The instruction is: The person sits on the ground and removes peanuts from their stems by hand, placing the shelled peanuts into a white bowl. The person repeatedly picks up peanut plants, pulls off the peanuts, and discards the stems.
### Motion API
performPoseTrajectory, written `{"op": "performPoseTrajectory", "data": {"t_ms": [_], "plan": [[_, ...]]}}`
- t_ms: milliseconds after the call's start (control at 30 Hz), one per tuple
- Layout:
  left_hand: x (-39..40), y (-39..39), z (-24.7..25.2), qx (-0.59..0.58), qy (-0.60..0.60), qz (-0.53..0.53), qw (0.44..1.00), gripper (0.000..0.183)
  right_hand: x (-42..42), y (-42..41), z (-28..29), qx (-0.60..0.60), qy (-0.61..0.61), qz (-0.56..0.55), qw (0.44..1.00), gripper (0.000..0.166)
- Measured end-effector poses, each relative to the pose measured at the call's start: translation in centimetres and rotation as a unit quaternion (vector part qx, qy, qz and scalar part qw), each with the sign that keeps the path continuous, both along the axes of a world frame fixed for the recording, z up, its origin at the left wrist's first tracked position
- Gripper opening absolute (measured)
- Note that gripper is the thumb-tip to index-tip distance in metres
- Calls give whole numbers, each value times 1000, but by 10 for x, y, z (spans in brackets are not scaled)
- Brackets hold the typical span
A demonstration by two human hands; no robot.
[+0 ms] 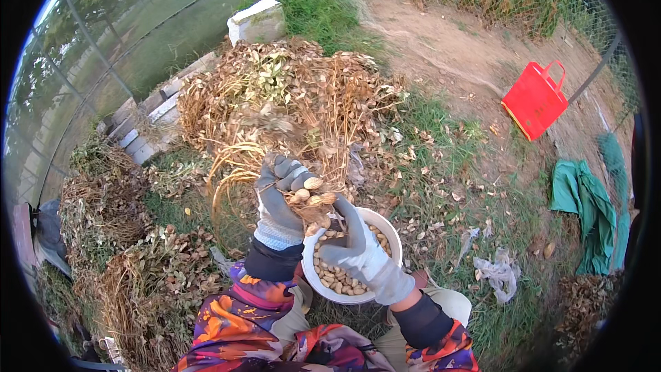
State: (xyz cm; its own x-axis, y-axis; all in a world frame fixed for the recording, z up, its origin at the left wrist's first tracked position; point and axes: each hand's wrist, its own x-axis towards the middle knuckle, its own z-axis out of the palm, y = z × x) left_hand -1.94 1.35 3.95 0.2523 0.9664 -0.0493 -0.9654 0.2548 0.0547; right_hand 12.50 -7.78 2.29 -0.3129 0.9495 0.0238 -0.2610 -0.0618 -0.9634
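My left hand (281,201), in a grey-coated work glove, is closed around the base of a dried peanut plant (235,158). Its bent stems trail out to the left, and a cluster of peanut pods (303,197) hangs at the root end, by my fingers. Just right of the cluster, my right hand (367,261) wears a matching glove. Its thumb and forefinger are spread, the fingertip close to the pods; contact is unclear. Beneath both hands stands a white plastic bucket (396,240) partly filled with loose peanuts (338,280). My right hand hides part of them.
A large heap of dried peanut plants (310,93) lies ahead, more piles (155,289) at left. White blocks (258,21) and wire fencing (88,36) border the left. Rightward are a red bag (537,101), green cloth (583,212) and plastic scraps (500,274) on grass.
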Motion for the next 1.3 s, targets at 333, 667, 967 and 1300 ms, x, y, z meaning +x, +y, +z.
{"op": "performPoseTrajectory", "data": {"t_ms": [333,667,967,1300], "plan": [[19,-5,-7,62,73,44,994,33,-10,5,8,-52,64,-33,996,55],[25,-9,-5,-13,151,48,987,31,-5,-3,-8,-144,109,-31,983,39],[27,-10,-11,-17,90,-21,996,31,-10,-8,-12,-134,192,-71,970,46],[18,-7,-21,-7,199,-41,979,20,6,-2,-35,152,-199,-104,963,36]]}}
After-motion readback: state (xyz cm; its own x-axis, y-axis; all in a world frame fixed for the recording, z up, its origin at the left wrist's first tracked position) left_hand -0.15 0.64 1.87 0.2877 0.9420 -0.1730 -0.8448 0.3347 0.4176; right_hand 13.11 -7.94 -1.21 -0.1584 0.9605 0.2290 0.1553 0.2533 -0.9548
